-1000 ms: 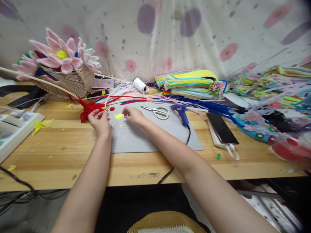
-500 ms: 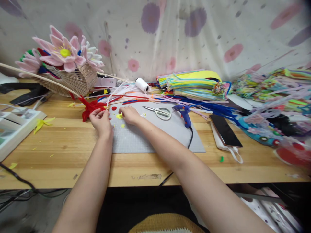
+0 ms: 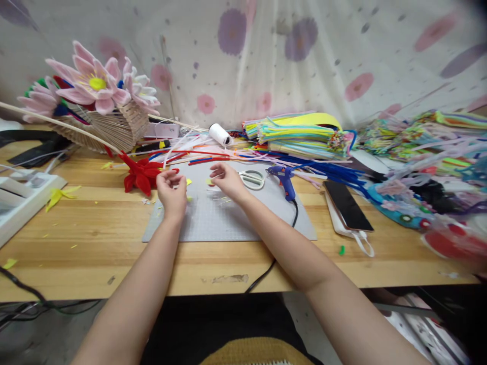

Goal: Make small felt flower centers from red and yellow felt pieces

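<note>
a red fuzzy flower (image 3: 141,176) lies just left of the left hand (image 3: 172,195), whose fingers curl, grip unclear. a yellow scrap (image 3: 189,181) shows between the hands. above the gray cutting mat (image 3: 216,225), the right hand (image 3: 229,182) bends its fingers, hold also unclear, beside scissors (image 3: 252,179).

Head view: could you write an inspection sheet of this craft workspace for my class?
Surface: wooden table, gray cutting mat on it.
Things by the hands: red flower beside the left hand; scissors partly hidden behind the right hand; glue gun farther right.
Clutter: yellow scraps, bundled pipe cleaners, white spool, smartphone.
Hands: both over the mat, fingers bent; whether either grips anything is unclear.
Cables: black cord from the glue gun; white cable by the smartphone; black cable at lower left.
Surroundings: printed curtain behind; pink flowers at left.
</note>
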`<state>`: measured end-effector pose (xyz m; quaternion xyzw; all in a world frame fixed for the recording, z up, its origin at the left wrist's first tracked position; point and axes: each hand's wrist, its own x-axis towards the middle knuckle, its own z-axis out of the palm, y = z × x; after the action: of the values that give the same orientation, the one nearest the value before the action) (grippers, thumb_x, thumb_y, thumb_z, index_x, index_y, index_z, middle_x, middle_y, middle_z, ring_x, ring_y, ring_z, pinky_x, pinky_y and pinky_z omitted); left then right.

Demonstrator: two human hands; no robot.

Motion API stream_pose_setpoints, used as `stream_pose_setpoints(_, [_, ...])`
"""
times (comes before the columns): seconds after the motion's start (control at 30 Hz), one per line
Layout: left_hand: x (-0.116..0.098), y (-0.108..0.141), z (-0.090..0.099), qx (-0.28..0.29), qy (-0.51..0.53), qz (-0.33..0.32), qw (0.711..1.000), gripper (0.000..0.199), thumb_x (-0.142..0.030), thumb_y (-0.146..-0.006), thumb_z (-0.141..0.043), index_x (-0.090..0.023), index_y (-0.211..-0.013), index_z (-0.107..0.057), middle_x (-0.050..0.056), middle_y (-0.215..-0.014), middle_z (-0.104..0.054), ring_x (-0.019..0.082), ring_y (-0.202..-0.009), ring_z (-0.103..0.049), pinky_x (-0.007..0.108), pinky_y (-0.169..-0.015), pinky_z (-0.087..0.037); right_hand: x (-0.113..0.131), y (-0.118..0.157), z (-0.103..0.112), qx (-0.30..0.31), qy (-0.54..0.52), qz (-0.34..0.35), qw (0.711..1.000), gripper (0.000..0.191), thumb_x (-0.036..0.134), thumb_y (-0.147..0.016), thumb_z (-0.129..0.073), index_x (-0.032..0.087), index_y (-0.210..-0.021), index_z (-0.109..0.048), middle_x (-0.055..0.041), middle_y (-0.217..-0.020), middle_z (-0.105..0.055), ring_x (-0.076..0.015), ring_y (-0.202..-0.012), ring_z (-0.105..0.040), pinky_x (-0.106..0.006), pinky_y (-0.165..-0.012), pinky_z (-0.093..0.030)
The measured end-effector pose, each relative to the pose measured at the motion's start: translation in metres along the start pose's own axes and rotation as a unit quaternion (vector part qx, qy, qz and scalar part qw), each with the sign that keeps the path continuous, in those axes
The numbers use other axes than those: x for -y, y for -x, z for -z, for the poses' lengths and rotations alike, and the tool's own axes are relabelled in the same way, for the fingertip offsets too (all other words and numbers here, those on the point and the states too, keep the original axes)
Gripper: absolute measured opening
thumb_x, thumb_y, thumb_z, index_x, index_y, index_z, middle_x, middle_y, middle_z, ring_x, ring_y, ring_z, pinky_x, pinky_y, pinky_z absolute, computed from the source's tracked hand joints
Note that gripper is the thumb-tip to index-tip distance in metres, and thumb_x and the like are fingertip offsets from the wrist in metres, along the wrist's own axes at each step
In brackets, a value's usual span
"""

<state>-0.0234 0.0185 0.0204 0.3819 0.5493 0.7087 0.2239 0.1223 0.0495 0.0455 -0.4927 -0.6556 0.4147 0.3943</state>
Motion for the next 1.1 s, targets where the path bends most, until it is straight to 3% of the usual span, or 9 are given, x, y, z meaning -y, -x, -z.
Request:
stream_pose_setpoints(0.17, [-0.002, 0.027, -0.013, 0.105, -0.019, -0.025, 0.994, 0.032, -0.017, -0.065, -0.065, -0.020, -0.090, -0.046, -0.002, -0.071, -0.058, 0.009, -0.063, -0.055, 0.019, -0.052, -0.041, -0.013, 0.022, 0.020, -0.024, -0.134, -0.036, 0.990, 0.026, 0.009, -0.062, -0.056, 0.019, -0.086, -0.052, 0.0002, -0.079, -0.063, -0.0108, -0.072, -0.060, -0.029, -0.077, -0.049])
stream_pose_setpoints(0.33, [-0.006, 0.037, -0.022, 0.147, 0.031, 0.055, 0.987, 0.032, -0.022, -0.063, -0.066, -0.020, -0.088, -0.046, -0.002, -0.069, -0.058, 0.010, -0.060, -0.055, 0.019, -0.048, -0.041, -0.027, 0.030, 0.029, -0.081, -0.224, -0.064, 0.969, 0.028, 0.011, -0.058, -0.062, 0.020, -0.083, -0.051, -0.0006, -0.081, -0.065, -0.0117, -0.076, -0.061, -0.032, -0.081, -0.049])
stream_pose_setpoints(0.6, [-0.013, 0.036, -0.024, 0.116, 0.114, 0.223, 0.961, 0.037, -0.016, -0.058, -0.068, -0.019, -0.086, -0.046, -0.005, -0.065, -0.056, 0.009, -0.058, -0.055, 0.019, -0.052, -0.040, -0.036, 0.029, 0.022, -0.096, -0.306, -0.105, 0.941, 0.027, 0.010, -0.057, -0.063, 0.018, -0.080, -0.053, -0.0010, -0.080, -0.066, -0.0108, -0.072, -0.062, -0.029, -0.077, -0.049])
stream_pose_setpoints(0.83, [-0.020, 0.043, -0.027, 0.120, 0.159, 0.274, 0.941, 0.037, -0.012, -0.057, -0.069, -0.018, -0.086, -0.047, -0.005, -0.064, -0.056, 0.007, -0.056, -0.055, 0.017, -0.053, -0.040, -0.030, 0.031, 0.006, -0.121, -0.341, -0.128, 0.924, 0.021, 0.006, -0.058, -0.061, 0.017, -0.074, -0.052, 0.0030, -0.068, -0.063, -0.0075, -0.062, -0.058, -0.020, -0.058, -0.047])
stream_pose_setpoints(1.1, [-0.024, 0.048, -0.030, 0.126, 0.197, 0.339, 0.911, 0.031, -0.003, -0.062, -0.063, -0.015, -0.085, -0.048, -0.002, -0.065, -0.058, 0.006, -0.054, -0.053, 0.017, -0.053, -0.041, -0.032, 0.031, -0.003, -0.144, -0.370, -0.134, 0.908, 0.023, 0.007, -0.058, -0.064, 0.017, -0.074, -0.050, 0.0035, -0.065, -0.062, -0.0073, -0.059, -0.058, -0.021, -0.058, -0.050])
